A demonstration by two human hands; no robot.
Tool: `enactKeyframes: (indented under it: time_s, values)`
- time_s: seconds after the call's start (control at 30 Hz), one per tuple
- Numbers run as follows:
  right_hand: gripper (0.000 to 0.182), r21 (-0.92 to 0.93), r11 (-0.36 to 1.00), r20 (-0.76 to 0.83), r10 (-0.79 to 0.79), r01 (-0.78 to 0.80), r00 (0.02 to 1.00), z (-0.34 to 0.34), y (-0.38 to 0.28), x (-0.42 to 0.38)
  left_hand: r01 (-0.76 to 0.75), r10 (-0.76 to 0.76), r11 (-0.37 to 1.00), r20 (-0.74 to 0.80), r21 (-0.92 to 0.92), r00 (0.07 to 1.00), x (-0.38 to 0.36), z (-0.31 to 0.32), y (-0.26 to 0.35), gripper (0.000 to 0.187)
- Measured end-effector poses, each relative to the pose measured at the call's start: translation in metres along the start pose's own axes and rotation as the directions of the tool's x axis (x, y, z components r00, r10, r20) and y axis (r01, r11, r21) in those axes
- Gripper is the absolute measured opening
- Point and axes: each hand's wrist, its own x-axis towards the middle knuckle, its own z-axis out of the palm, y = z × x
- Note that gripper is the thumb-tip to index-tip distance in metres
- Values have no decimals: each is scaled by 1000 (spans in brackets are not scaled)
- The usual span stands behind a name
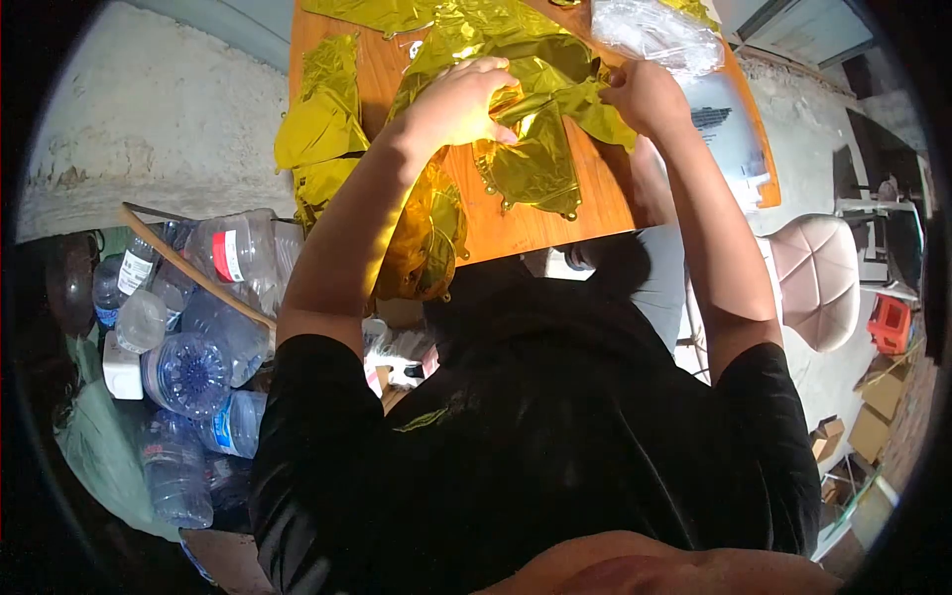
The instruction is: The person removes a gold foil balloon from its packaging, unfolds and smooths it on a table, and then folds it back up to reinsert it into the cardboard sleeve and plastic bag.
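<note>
Black shirt (pixel 545 446) seen nearest the camera. Gold foil (pixel 535 174) spread on table (pixel 506 234), under and between both hands. Left hand (pixel 461 104) laid over it, fingers and thumb apart. Foil edge pinched in right hand (pixel 647 97). Clear plastic (pixel 659 38) placed just beyond right hand. Loose foil piece (pixel 322 124) left of left hand.

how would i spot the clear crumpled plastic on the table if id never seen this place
Find the wooden table, then the right hand over it. Just beyond that hand, at the picture's top, lies the clear plastic. It is crumpled and colourless, unlike the gold foil beside it.
</note>
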Motion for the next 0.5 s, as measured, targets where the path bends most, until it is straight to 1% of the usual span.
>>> enactKeyframes:
  time_s: [0.03,0.1,0.13,0.2,0.23,0.3,0.33,0.37,0.4,0.43,0.47,0.5]
  values:
    - [38,0,1000,0,-1,1,1000,-2,-2,2,1,-1,1000,-1,0,1000,0,0,0,81]
    - [34,113,993,-67,-17,24,998,-3,-4,5,1,-1,1000,-2,-15,1000,0,1,0,81]
    - [34,112,993,-66,-19,27,998,-1,-4,11,3,-3,1000,-3,-16,1000,0,1,-1,81]
    - [30,349,937,0,-3,3,1000,-3,-11,18,-3,3,1000,-3,-9,1000,1,2,-2,82]
    - [30,349,937,2,-4,3,1000,-7,-15,17,-1,1,1000,-3,-11,1000,1,2,-3,82]
    - [30,492,870,112,-17,-41,994,-18,-25,15,1,-1,1000,-5,-1,1000,0,2,-2,83]
    - [30,491,870,116,-19,-40,993,-16,-28,15,4,-4,1000,-4,-3,1000,-1,2,-2,83]
    - [31,455,879,-31,-142,141,989,-15,-31,15,11,-11,1000,-6,-7,1000,-1,1,-1,83]
    - [32,394,864,-169,-266,312,949,-13,-34,14,17,-17,1000,-6,-11,1000,-2,1,-1,84]
    - [34,459,819,-192,-286,344,939,-20,-46,0,19,-19,1000,-3,-15,1000,-2,4,-1,84]
    - [34,459,820,-189,-287,342,939,-29,-55,-5,34,-34,999,-13,11,999,-1,5,-2,84]
    - [55,606,747,-98,-271,274,957,-37,-61,-9,48,-48,998,-22,36,999,-1,5,-1,83]
